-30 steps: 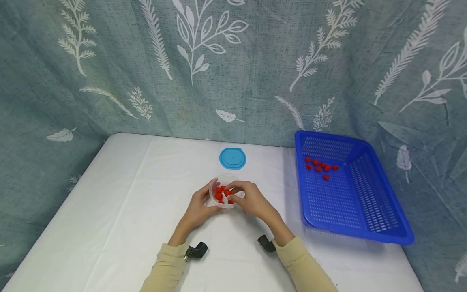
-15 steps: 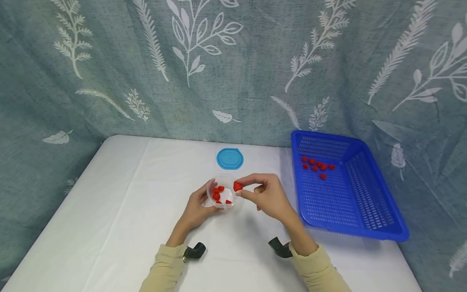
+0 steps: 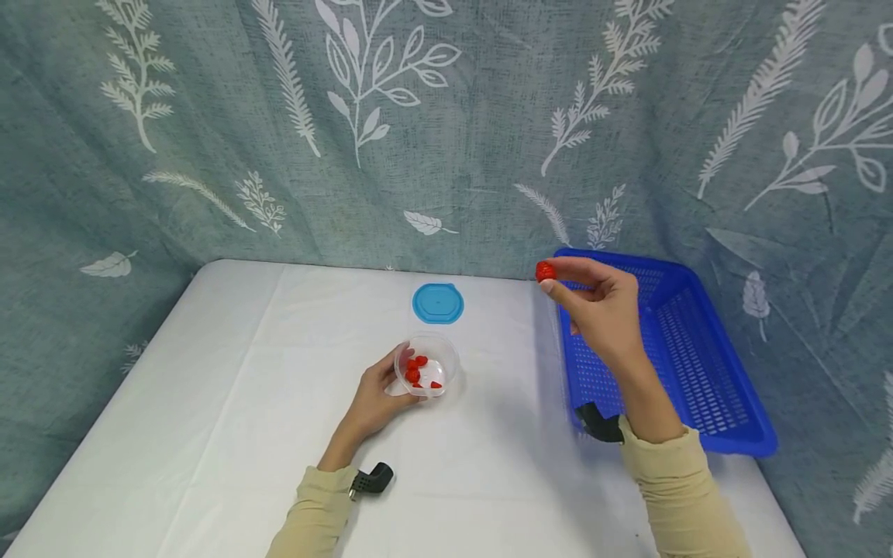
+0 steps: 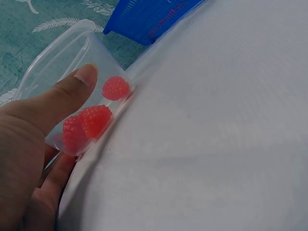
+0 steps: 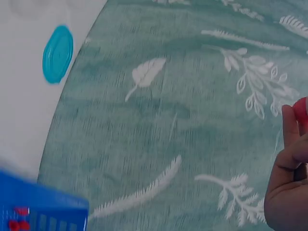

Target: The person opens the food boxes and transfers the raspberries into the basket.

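While the right hand (image 3: 607,311) pinches one red berry (image 3: 546,271) between thumb and finger, the left hand (image 3: 379,397) grips the clear tub (image 3: 436,366), in which we see more berries (image 3: 413,375). Beyond the left hand lies the blue lid (image 3: 438,303); behind the right hand, in the head view, we find the blue basket (image 3: 687,349). We judge that the rounded berry could drop if the pinch loosens, and that the tub could tip if the left hand jerks.

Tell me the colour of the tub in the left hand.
The tub is clear and colourless, best in the left wrist view.
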`<act>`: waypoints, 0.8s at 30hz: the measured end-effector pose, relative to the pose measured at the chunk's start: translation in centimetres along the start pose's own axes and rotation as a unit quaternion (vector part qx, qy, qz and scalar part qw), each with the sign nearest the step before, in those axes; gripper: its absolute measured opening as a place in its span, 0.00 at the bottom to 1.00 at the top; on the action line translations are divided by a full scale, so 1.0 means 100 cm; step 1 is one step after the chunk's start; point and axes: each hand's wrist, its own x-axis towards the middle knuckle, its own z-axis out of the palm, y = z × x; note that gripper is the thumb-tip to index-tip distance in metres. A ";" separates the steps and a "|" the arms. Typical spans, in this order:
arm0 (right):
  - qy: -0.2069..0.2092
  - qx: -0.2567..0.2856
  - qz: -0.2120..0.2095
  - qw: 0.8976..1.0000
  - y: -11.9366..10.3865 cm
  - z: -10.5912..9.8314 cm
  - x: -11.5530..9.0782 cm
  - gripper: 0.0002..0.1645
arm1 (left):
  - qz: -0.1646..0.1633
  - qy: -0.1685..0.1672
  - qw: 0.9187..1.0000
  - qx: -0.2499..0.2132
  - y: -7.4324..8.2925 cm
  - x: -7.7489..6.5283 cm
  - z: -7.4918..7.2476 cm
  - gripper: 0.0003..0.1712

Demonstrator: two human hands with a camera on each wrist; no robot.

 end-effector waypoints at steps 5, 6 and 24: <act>0.062 -0.001 -0.017 0.998 0.018 -0.026 0.025 0.14 | 0.002 -0.005 1.000 -0.012 0.022 -0.005 -0.002 0.52; 0.076 -0.001 -0.017 0.997 0.024 -0.032 0.030 0.13 | 0.003 -0.005 1.000 -0.014 0.026 -0.006 -0.003 0.51; 0.167 -0.147 0.111 0.969 0.133 -0.123 0.051 0.19 | -0.001 0.003 1.000 -0.009 -0.002 0.000 -0.001 0.54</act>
